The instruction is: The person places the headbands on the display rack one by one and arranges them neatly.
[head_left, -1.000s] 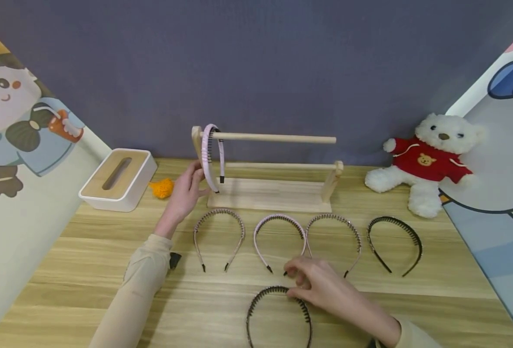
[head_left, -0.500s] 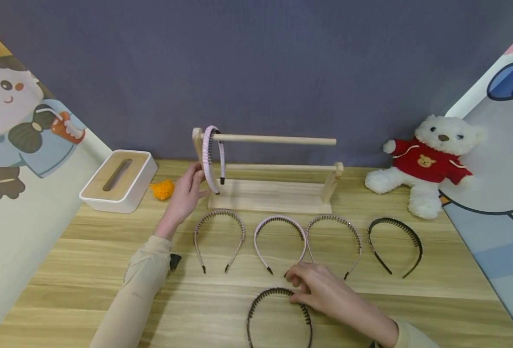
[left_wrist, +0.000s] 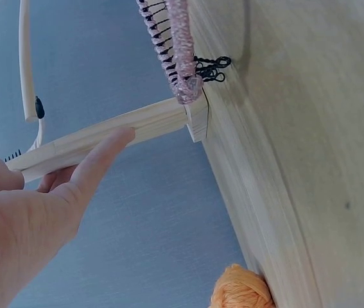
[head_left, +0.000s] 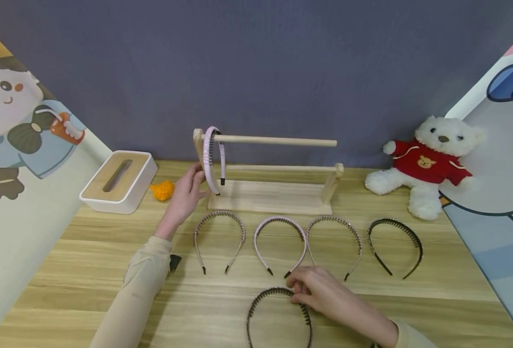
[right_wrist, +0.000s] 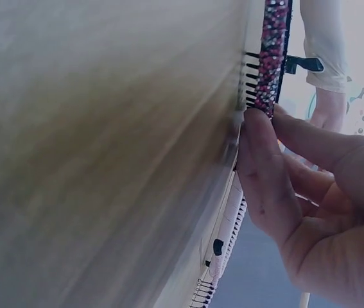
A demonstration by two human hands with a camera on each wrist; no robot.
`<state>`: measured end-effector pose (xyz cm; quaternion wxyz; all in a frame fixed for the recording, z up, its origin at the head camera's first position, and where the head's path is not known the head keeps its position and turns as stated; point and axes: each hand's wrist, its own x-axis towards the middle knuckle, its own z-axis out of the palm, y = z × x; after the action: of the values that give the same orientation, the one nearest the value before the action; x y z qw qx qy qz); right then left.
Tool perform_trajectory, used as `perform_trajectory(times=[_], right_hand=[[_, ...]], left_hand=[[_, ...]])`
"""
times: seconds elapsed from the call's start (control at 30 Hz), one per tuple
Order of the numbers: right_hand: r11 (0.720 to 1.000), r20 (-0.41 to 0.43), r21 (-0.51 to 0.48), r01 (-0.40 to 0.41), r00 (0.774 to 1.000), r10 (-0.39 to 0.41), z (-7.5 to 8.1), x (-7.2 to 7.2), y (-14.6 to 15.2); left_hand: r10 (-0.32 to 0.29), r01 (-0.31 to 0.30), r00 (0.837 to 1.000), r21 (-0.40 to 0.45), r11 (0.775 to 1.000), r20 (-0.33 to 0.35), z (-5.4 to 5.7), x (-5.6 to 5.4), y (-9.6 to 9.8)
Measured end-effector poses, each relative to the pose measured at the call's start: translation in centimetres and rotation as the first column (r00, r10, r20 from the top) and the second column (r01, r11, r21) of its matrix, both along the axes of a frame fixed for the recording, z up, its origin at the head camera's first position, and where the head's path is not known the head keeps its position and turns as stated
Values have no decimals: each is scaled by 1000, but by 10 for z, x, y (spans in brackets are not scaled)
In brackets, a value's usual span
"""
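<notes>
A wood-lidded tissue box (head_left: 123,186) is parked at the back left corner of the tabletop (head_left: 452,295), orange fuzzy ball (head_left: 163,190) plopped beside it. A red-hoodied teddy (head_left: 428,162) is propped up back right.

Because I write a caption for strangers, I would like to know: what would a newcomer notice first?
Probably the red-dressed teddy bear, sitting at the right rear of the table. Then the wooden rack at the back, its left post held by the left hand, a pink headband hanging at that end. Nearest, the right hand pinches a dark headband, with four more headbands lying in a row beyond it.
</notes>
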<state>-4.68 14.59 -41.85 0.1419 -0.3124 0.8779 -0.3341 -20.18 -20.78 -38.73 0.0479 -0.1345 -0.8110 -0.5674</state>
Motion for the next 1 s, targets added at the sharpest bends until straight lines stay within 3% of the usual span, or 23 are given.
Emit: perform_trajectory(times=[0.23, 0.6, 1.0], right_hand=[[1000, 4, -11, -15, 1000, 15, 1, 1, 1], [1000, 147, -31, 2, 989, 2, 9, 1, 3], [995, 187, -84, 60, 981, -43, 20, 3, 11]], left_hand=[[-6, 6, 1000, -3, 1000, 1, -1, 0, 0], [-5, 5, 1000, 5, 1000, 4, -3, -1, -1], [-12, 12, 1000, 0, 1000, 5, -1, 0, 0]])
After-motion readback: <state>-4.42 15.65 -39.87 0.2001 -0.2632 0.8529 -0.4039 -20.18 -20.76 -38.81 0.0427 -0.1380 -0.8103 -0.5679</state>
